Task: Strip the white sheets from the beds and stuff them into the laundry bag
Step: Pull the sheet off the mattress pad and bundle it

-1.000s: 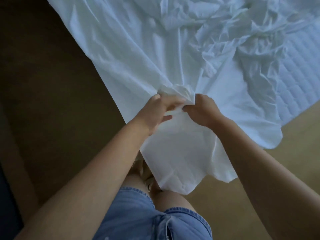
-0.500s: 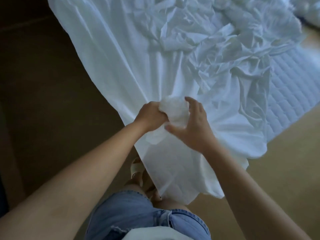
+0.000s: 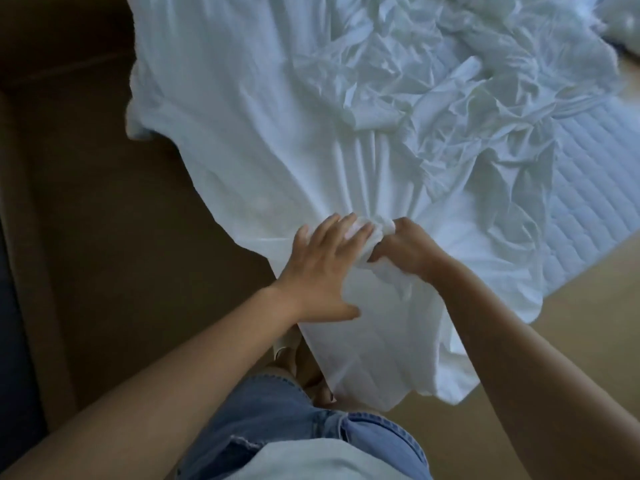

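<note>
A crumpled white sheet [image 3: 263,126] is pulled off the bed toward me, and its lower edge hangs down past my legs to the floor. My right hand [image 3: 403,245] grips a bunched wad of the sheet at its middle. Beside it, my left hand [image 3: 322,268] lies over the fabric with fingers spread and straight, fingertips touching the same bunch. The bare quilted mattress [image 3: 595,199] shows at the right where the sheet has come away. No laundry bag is in view.
Brown floor [image 3: 114,244] runs along the left of the bed, and lighter wooden floor [image 3: 568,344] lies at the right. More white bedding [image 3: 623,19] sits at the top right corner. My denim shorts [image 3: 277,420] and sandalled feet are below.
My left hand let go of the bunch and now lies spread on the sheet. My right hand went from an open reach to gripping the bunch. More mattress shows at the right.
</note>
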{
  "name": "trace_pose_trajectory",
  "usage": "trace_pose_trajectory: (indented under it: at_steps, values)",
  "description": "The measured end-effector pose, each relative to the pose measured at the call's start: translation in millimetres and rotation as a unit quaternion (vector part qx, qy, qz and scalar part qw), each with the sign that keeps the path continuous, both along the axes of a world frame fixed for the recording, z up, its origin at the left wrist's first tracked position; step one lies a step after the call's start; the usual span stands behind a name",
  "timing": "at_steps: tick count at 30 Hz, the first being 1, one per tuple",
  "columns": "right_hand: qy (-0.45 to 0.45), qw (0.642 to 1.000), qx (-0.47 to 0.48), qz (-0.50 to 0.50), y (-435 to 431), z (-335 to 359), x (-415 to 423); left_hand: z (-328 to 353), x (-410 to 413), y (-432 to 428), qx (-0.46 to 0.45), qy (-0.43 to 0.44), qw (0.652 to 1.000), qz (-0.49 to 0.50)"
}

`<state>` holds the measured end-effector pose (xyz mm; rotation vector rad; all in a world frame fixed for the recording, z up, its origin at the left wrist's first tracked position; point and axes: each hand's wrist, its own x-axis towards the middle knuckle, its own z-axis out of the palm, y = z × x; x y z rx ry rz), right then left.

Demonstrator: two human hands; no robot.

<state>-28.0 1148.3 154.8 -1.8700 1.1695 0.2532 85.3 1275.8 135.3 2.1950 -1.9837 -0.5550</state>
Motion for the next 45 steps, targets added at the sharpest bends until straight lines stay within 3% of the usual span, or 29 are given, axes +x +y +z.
trace_pose_trajectory:
  at_steps: [2,4,6,8,10,12,15,17,18,20,21,23,25,26,27,29,30,31,33,36,38,39,41,42,44,45]
  values:
    - [-0.024,0.984,0.157,-0.076,0,12,-4,-16,1,-2,-0.089,-0.062,0.994,-0.006]
    - [-0.011,0.948,0.293,-0.123,10,18,-13,-23,6,-11,-0.195,-0.022,0.981,-0.008]
    - [-0.025,0.944,0.298,-0.141,22,17,-19,-16,13,-19,-0.150,0.026,0.988,-0.022]
    - [-0.084,0.979,0.156,-0.096,35,11,-28,-8,18,-24,0.007,0.090,0.996,0.022]
    - [-0.075,0.992,-0.095,0.016,49,10,-37,2,20,-29,0.118,0.229,0.960,0.110]
    - [-0.040,0.948,-0.285,0.135,61,-2,-46,9,20,-36,0.193,0.355,0.902,0.155]
    - [-0.064,0.904,-0.406,0.117,50,-16,-51,22,18,-37,0.310,0.465,0.815,0.152]
    - [-0.047,0.935,-0.345,0.074,36,-9,-48,26,16,-37,0.314,0.496,0.797,0.141]
    - [-0.022,0.958,-0.280,0.059,30,-4,-47,27,11,-36,0.286,0.458,0.832,0.129]
    - [-0.015,0.993,-0.119,-0.011,17,2,-45,25,-3,-32,0.186,0.214,0.955,0.085]
    - [-0.029,0.997,-0.027,-0.062,10,5,-45,22,-12,-27,0.123,0.072,0.989,0.040]
    - [-0.038,0.982,0.143,-0.118,-1,16,-44,4,-25,-16,-0.011,-0.120,0.991,-0.055]
    - [-0.015,0.953,0.273,-0.129,-3,25,-47,-11,-24,-14,-0.166,-0.126,0.976,-0.059]
    - [-0.014,0.940,0.317,-0.130,0,28,-48,-15,-20,-18,-0.204,-0.080,0.975,-0.045]
    - [-0.021,0.931,0.338,-0.135,3,30,-48,-10,-16,-22,-0.178,-0.019,0.983,-0.033]
    - [-0.018,0.965,0.239,-0.102,13,28,-48,1,-6,-32,-0.030,0.102,0.994,0.017]
    - [0.002,0.993,0.104,-0.049,18,27,-50,6,-1,-36,0.033,0.174,0.983,0.055]
    - [0.024,0.998,-0.052,0.022,23,26,-51,9,3,-41,0.081,0.253,0.959,0.100]
    - [0.036,0.950,-0.265,0.164,39,21,-54,16,13,-50,0.173,0.374,0.900,0.145]
    - [-0.028,0.906,-0.391,0.156,40,2,-57,35,26,-54,0.323,0.435,0.826,0.157]
    - [-0.033,0.936,-0.325,0.130,31,1,-54,41,27,-54,0.347,0.447,0.812,0.141]
    - [-0.037,0.959,-0.254,0.117,27,0,-54,39,24,-53,0.325,0.423,0.838,0.114]
    - [-0.082,0.993,-0.079,0.023,18,1,-57,32,12,-46,0.252,0.235,0.938,0.025]
    - [-0.106,0.994,0.018,-0.035,12,2,-59,28,3,-39,0.205,0.124,0.970,-0.033]
    - [-0.123,0.969,0.191,-0.102,3,5,-62,10,-11,-24,0.079,-0.034,0.989,-0.117]
    - [-0.112,0.955,0.252,-0.110,0,7,-63,0,-13,-18,-0.009,-0.046,0.991,-0.123]
